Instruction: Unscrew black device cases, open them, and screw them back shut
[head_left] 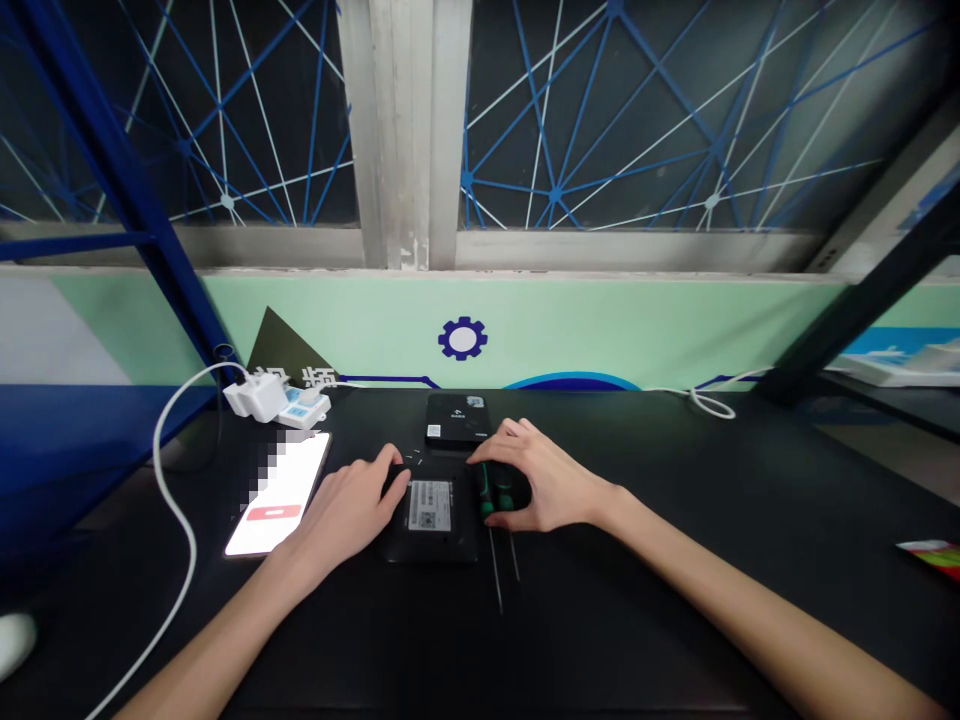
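Observation:
A flat black device [465,545] with a white printed label [430,506] lies on the dark table in front of me. My left hand [356,497] is at its upper left corner, thumb on the face and index finger curled round the edge; the other fingers are partly hidden. Two screwdrivers [486,490] with black and green handles lie side by side just right of the device, their thin shafts pointing toward me. Around both handles curve the thumb and fingers of my right hand [551,478]. Several tiny screws [414,458] are scattered just beyond the device.
A black box [457,420] with a small sticker stands behind the device. To the left are a lit phone [279,495], a power strip [306,408] with a white charger, and a white cable [187,520]. A colourful packet [934,555] is at the far right.

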